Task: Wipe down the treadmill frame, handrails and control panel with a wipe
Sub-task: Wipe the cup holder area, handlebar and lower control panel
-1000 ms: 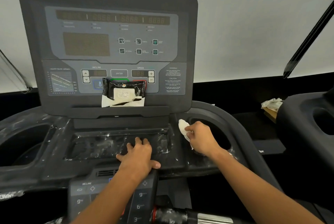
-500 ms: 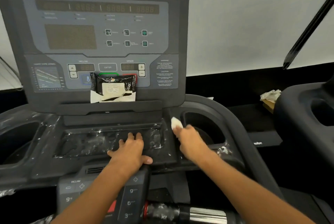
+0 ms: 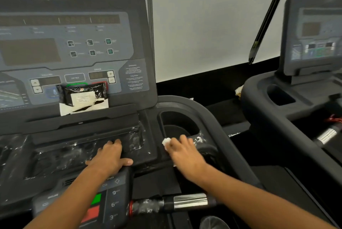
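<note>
Wipe (image 3: 166, 142) pressed under right hand (image 3: 185, 154) on console; left hand (image 3: 109, 156) flat, released.

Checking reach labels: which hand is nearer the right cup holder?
Right. The right hand, pressing the wipe, sits at the cup holder front rim; the left hand rests on the centre tray, further left.

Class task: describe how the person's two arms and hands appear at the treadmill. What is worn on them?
Both forearms are bare to the frame's edge, with no sleeves showing. The left hand and right hand wear no gloves; no rings, watch or wristband are visible.
</note>
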{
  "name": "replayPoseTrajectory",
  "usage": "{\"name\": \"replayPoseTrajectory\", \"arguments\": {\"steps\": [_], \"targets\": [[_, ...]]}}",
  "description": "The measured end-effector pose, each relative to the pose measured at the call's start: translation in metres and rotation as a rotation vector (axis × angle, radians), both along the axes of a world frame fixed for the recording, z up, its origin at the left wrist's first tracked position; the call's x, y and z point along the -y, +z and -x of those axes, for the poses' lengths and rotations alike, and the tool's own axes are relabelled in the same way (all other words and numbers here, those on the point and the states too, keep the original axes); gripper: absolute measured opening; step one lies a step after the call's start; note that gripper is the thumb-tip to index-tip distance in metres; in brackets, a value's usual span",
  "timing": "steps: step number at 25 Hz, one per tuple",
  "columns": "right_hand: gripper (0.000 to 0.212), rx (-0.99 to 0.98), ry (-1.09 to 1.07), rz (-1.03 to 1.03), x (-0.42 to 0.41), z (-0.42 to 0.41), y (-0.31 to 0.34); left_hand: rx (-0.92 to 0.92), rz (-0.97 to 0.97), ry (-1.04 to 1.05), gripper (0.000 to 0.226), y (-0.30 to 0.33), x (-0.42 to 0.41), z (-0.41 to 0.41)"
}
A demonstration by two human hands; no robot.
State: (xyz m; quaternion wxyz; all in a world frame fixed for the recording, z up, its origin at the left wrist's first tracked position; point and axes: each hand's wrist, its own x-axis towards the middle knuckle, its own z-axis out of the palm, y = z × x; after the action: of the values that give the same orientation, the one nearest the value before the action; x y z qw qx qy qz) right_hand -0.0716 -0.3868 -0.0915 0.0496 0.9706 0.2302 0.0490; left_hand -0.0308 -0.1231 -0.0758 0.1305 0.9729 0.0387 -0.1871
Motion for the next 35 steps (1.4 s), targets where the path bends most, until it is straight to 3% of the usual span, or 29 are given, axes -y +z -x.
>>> {"name": "replayPoseTrajectory", "arguments": {"steps": [4,7,12,15,18,20,21,26,30,32,35], "targets": [[0.072,0.074,-0.194,0.131,0.103,-0.002,0.008,0.001,0.019,-0.025,0.078,0.003,0.002,0.003],[0.073,0.035,-0.350,0.115,0.095,-0.002,0.009,-0.009,0.024,-0.015,0.080,0.004,0.004,0.004],[0.064,-0.125,-0.193,-0.272,-0.004,0.013,-0.005,-0.021,0.022,-0.019,0.085,-0.004,0.002,-0.003],[0.058,-0.039,-0.123,-0.194,0.012,-0.001,0.004,-0.008,0.031,-0.020,0.087,-0.010,-0.001,-0.004],[0.049,0.030,-0.342,-0.065,0.077,-0.027,0.012,0.008,0.035,-0.024,0.093,-0.016,-0.003,-0.007],[0.025,0.007,-0.419,-0.042,0.100,-0.043,0.017,0.005,0.039,-0.018,0.099,-0.017,-0.004,-0.008],[0.023,-0.002,-0.429,-0.054,0.100,-0.051,0.019,0.009,0.038,-0.018,0.102,-0.018,-0.004,-0.008],[0.029,-0.086,-0.476,-0.176,0.086,-0.073,0.024,0.006,0.022,0.005,0.101,-0.017,-0.001,-0.006],[0.046,-0.157,-0.427,-0.083,0.107,-0.014,0.015,0.030,0.014,0.000,0.100,-0.016,0.001,-0.004],[0.042,-0.205,-0.410,-0.065,0.114,-0.004,0.012,0.018,0.019,-0.009,0.098,-0.016,0.002,-0.004],[0.033,-0.175,-0.454,-0.195,0.098,-0.022,0.012,0.004,0.016,-0.084,0.087,-0.023,-0.004,-0.009]]}}
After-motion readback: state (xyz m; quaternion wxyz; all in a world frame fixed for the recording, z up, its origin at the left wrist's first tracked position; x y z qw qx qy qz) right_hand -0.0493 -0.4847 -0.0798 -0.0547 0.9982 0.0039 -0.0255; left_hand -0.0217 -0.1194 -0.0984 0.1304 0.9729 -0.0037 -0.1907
